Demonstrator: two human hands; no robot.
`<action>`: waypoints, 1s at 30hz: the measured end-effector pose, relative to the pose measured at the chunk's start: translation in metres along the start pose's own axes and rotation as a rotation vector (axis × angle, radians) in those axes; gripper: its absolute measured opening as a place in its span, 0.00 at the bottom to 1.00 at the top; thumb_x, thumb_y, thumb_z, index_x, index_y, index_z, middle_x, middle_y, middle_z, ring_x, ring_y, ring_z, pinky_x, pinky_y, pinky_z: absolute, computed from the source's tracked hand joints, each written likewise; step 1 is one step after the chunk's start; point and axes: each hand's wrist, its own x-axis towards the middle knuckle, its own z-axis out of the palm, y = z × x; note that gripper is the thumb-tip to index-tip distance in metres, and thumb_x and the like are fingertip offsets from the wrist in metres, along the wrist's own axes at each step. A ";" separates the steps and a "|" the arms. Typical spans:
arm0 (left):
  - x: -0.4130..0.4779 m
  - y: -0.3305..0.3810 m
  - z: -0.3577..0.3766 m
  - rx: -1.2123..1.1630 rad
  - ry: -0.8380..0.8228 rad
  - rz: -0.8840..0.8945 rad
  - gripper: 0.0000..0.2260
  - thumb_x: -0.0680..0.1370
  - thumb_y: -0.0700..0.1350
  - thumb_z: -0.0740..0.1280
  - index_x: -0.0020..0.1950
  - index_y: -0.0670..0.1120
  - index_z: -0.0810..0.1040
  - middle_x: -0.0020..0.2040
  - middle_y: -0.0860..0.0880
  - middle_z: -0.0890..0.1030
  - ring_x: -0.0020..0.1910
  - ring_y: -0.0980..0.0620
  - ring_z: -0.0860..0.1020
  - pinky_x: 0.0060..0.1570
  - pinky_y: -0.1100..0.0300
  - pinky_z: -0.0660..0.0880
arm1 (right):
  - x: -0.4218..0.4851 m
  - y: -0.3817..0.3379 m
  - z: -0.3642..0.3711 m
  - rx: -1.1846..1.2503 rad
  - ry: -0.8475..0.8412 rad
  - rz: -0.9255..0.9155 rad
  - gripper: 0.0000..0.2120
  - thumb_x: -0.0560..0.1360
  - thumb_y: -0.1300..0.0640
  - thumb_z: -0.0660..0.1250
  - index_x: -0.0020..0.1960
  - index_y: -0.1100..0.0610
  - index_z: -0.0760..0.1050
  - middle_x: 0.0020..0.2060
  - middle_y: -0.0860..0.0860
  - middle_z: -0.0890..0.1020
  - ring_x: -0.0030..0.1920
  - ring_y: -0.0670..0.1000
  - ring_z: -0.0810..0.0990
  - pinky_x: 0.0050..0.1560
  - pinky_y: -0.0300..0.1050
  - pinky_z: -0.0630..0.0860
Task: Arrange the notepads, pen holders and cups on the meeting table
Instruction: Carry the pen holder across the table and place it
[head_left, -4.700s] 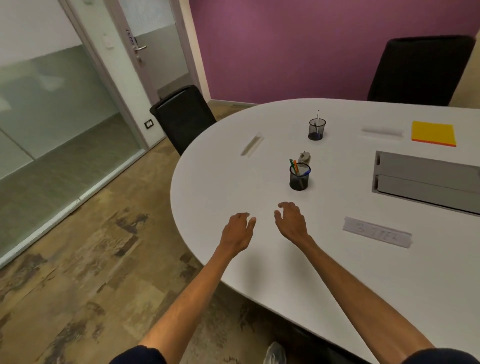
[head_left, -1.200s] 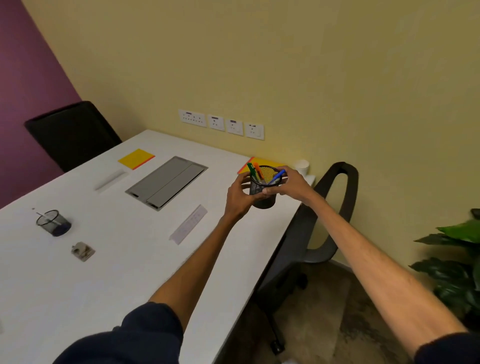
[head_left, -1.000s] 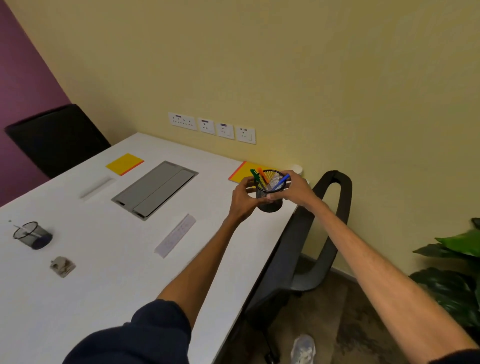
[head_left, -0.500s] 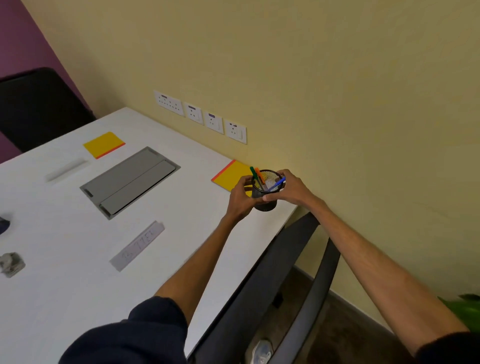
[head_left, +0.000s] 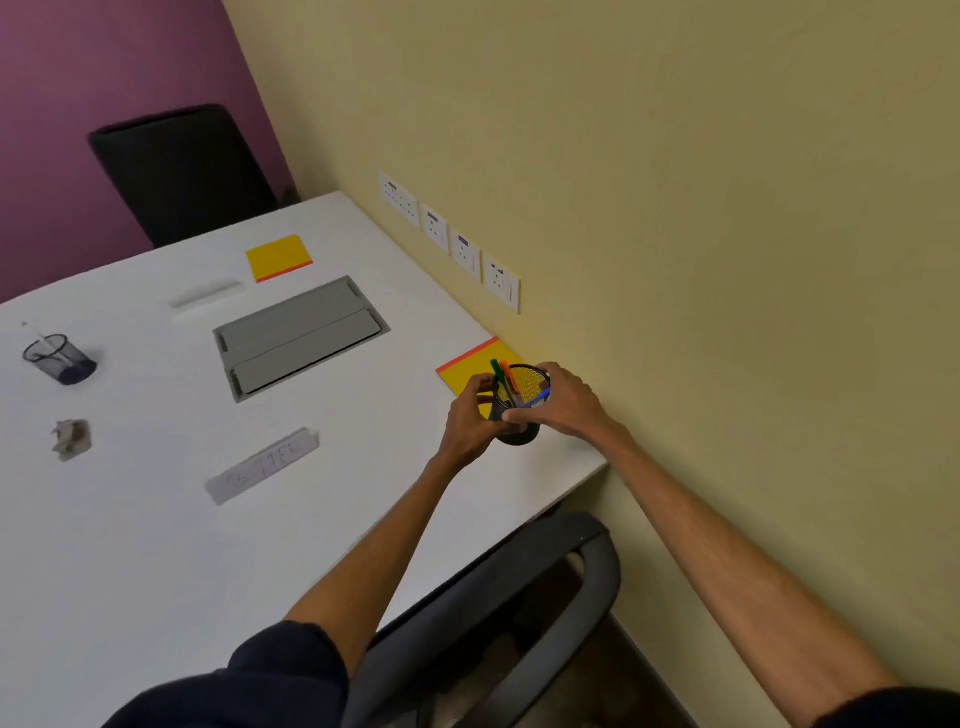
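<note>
Since half a second ago the black mesh pen holder (head_left: 515, 415) has come down toward the near corner of the white table (head_left: 130, 545), and its round base now looks to sit on or just above the smooth top, though contact is hard to judge. Both hands are wrapped round it: the left hand (head_left: 470, 421) curls its fingers against the near side of the wire wall, and the right hand (head_left: 563, 402) closes over the far side and rim, thumb across the front. Green, orange and blue pens (head_left: 506, 376) lean out of the open mouth. Just beyond the hands, touching the cream wall, lies a flat yellow notepad (head_left: 467, 366) with an orange edge, partly covered by the holder. Farther off past the left hand is a grey rectangular hatch (head_left: 301, 335) set flush in the table, and beyond it a second yellow notepad (head_left: 279, 257). Left of the left hand lies a pale strip label (head_left: 262, 466) with faint writing; well to the left stand a second mesh holder (head_left: 60, 358) and a crumpled scrap (head_left: 71, 439). Under the forearms curves a dark chair back (head_left: 519, 597).
</note>
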 end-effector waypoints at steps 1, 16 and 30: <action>0.000 0.002 0.005 -0.007 0.023 -0.008 0.35 0.66 0.46 0.81 0.69 0.42 0.70 0.65 0.45 0.77 0.61 0.47 0.76 0.55 0.56 0.76 | 0.004 0.003 -0.005 0.005 -0.012 -0.016 0.51 0.56 0.30 0.76 0.71 0.52 0.66 0.63 0.51 0.77 0.60 0.54 0.77 0.59 0.55 0.78; 0.026 -0.017 -0.011 -0.063 0.251 -0.098 0.33 0.67 0.44 0.80 0.68 0.47 0.71 0.61 0.49 0.78 0.59 0.51 0.76 0.42 0.67 0.77 | 0.081 -0.014 -0.001 0.027 -0.209 -0.223 0.44 0.55 0.31 0.78 0.66 0.48 0.70 0.50 0.42 0.78 0.50 0.47 0.78 0.43 0.36 0.72; 0.078 -0.079 -0.051 0.068 0.280 -0.217 0.29 0.73 0.54 0.74 0.72 0.52 0.68 0.63 0.48 0.78 0.62 0.50 0.75 0.56 0.52 0.76 | 0.175 -0.042 0.047 -0.009 -0.294 -0.284 0.47 0.55 0.36 0.81 0.67 0.53 0.70 0.55 0.47 0.80 0.52 0.48 0.78 0.42 0.30 0.71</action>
